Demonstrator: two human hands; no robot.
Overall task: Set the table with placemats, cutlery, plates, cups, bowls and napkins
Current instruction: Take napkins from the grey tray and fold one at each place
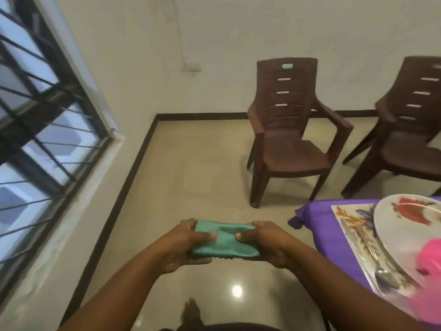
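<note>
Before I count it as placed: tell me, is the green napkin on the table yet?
No, the green napkin is held above the floor between the left hand and right hand, left of the table.

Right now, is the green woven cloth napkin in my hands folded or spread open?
Folded. The green woven cloth napkin forms a compact doubled rectangle, pinched between left hand and right hand.

Two brown chairs (291, 130) beside window (40, 111)

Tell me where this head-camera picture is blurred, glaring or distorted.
Head view: the window bars at left are smeared and bow with wide-angle distortion; a lamp's glare spot shines on the floor; the pink object at lower right is blurred; the green cloth held by the left hand and right hand stays fairly sharp.
</note>
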